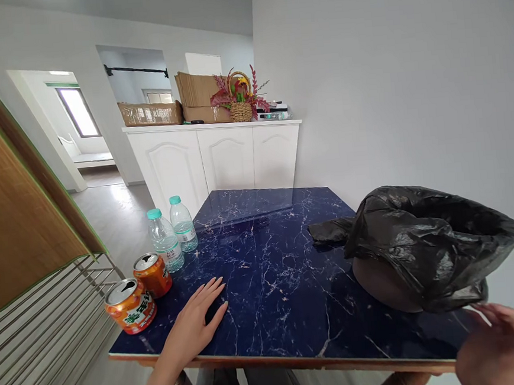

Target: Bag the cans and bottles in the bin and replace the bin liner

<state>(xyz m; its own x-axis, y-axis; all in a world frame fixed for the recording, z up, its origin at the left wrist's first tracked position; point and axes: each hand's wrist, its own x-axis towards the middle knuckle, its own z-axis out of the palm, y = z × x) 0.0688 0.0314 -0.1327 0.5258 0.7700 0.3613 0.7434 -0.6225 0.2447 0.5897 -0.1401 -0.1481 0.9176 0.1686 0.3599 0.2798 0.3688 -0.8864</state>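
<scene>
My left hand (200, 318) lies flat on the dark blue marble-patterned table (263, 275), fingers stretched out and nothing in them. Left of it stand two opened orange drink cans (135, 312), one behind the other. Two clear water bottles (167, 244) with teal caps are upright behind the cans. On the right side is a dark bin (382, 283) lined with a black plastic bag (422, 250), its upper edge folded over the outside. My right hand (504, 339), blurred, is at the bag's lower edge; whether its fingers grip the plastic is unclear.
A strip of black plastic (329, 231) lies beside the bin. A metal rack (49, 327) with a wooden board (17, 199) stands to the left. Beyond the table, a white cabinet (227, 153) bears cardboard boxes (200, 96) and a flower basket (240, 111). A wall rises on the right.
</scene>
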